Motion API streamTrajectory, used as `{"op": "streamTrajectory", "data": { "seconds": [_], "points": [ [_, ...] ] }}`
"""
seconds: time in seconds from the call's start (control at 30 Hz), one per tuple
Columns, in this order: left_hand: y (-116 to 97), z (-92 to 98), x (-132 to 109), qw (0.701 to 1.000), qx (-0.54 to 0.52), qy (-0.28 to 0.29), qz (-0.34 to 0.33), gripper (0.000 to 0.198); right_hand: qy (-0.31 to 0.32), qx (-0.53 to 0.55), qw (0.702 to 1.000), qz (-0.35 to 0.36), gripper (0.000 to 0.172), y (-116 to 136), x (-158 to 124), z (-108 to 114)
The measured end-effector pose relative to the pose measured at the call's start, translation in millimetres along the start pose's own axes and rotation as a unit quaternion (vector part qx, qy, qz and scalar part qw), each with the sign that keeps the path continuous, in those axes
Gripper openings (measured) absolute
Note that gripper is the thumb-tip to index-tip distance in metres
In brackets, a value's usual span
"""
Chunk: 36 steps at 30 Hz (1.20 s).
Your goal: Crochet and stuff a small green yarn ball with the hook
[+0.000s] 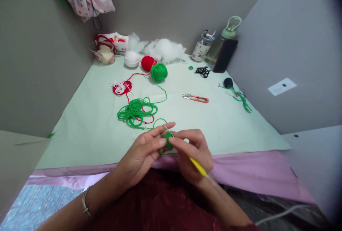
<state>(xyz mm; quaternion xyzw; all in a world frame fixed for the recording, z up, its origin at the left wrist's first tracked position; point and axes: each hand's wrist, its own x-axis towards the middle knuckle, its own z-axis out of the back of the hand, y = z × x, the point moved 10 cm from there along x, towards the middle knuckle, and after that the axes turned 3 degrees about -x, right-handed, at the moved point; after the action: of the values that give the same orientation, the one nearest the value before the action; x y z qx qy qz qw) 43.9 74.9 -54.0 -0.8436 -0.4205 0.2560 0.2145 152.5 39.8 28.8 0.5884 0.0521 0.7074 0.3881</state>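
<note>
Head | left hand [143,152] — green crochet [168,141] | right hand [196,149] — yellow-handled hook [198,167]

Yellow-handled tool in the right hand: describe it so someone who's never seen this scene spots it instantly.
Find the pale table, then the right hand at its near edge. The yellow-handled tool runs through that hand, its rear slanting out toward the forearm. Bright yellow sets it apart from the small green piece in the left hand and the orange-handled snips on the table.
</note>
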Motion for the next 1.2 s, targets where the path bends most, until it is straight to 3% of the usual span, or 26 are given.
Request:
{"op": "streamTrajectory", "data": {
  "seconds": [0.13, 0.27, 0.33, 0.43, 0.5, 0.7, 0.87, 0.97, 1.03, 1.07, 1.2],
  "points": [
    [-8, 8.6, 0, 0.996, 0.063, -0.026, -0.051, 0.054, 0.055, 0.052, 0.995, -0.066, 0.035, -11, 9, -8],
    [-5, 13.9, 0, 0.994, 0.062, -0.066, -0.056, 0.052, 0.064, -0.108, 0.990, 0.060, 0.039, 11, 5, -10],
    [0, 11.0, 0, 0.998, 0.024, -0.059, -0.028, 0.049, 0.037, -0.110, 0.990, 0.078, 0.040, 14, 1, -9],
    [1, 5.3, 1, 0.999, -0.007, -0.030, -0.012, 0.047, 0.001, -0.002, 1.000, -0.025, 0.036, -4, 3, -3],
    [-3, 3.7, 2, 1.000, -0.005, -0.015, -0.016, 0.047, 0.011, 0.064, 0.994, -0.082, 0.033, -14, 7, -3],
    [-8, 5.0, 1, 0.999, 0.026, -0.012, -0.016, 0.046, 0.012, 0.178, 0.970, -0.165, 0.022, -34, 12, 5],
    [-8, 12.4, -3, 0.998, 0.056, -0.028, 0.008, 0.042, -0.005, 0.305, 0.913, -0.270, 0.014, -61, 10, 2],
    [-7, 11.6, -5, 0.997, 0.078, -0.017, 0.015, 0.041, 0.022, 0.375, 0.868, -0.325, 0.014, -67, 8, -10],
    [-8, 6.8, -5, 0.996, 0.092, 0.001, 0.004, 0.043, 0.049, 0.399, 0.857, -0.322, 0.015, -61, 7, -19],
    [-8, 4.1, -5, 0.995, 0.098, 0.010, -0.003, 0.044, 0.059, 0.393, 0.866, -0.304, 0.015, -57, 8, -20],
    [-12, 2.7, -4, 0.990, 0.134, 0.001, -0.040, 0.052, 0.058, 0.249, 0.948, -0.191, 0.014, -36, 11, -14]
  ]
}}
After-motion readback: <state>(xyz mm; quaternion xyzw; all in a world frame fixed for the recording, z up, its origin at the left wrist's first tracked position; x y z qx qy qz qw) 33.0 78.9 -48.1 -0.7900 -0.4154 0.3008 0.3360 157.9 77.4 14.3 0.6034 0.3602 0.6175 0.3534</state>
